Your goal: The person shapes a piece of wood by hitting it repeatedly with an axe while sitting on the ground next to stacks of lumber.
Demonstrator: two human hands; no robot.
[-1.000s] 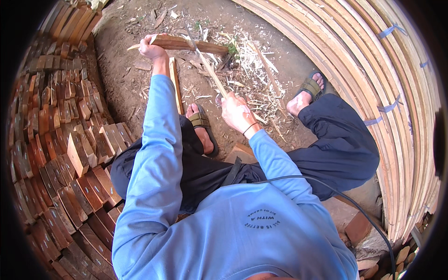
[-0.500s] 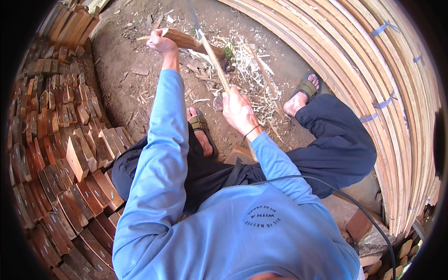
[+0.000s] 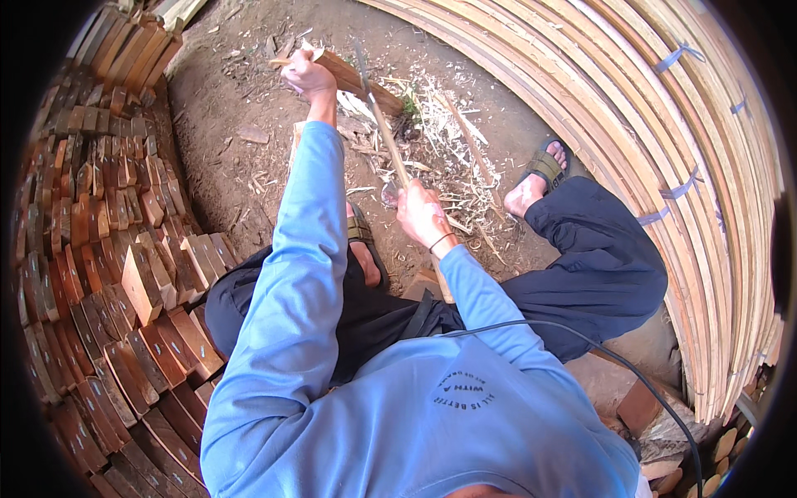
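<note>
My left hand (image 3: 309, 80) is closed around one end of a rough wooden piece (image 3: 344, 73), which slants away to the right just above the dirt. In my right hand (image 3: 423, 213) is the long pale wooden handle of a machete (image 3: 388, 139); its butt runs back past my wrist toward my lap. The narrow dark blade points away from me and crosses the wooden piece to the right of my left hand. Whether the edge touches the wood I cannot tell. Wood chips and shavings (image 3: 452, 124) are strewn around and beyond the machete.
Stacked wooden blocks (image 3: 108, 249) rise close on my left. Long curved timber strips (image 3: 581, 75), tied with bluish bands, line the right. My sandalled feet (image 3: 544, 166) stand on either side of the chips. A black cable (image 3: 614, 353) crosses my shirt.
My left hand and the wooden piece have shifted a little to the right. The machete has drawn back toward me, and its blade now lies more across the wood.
</note>
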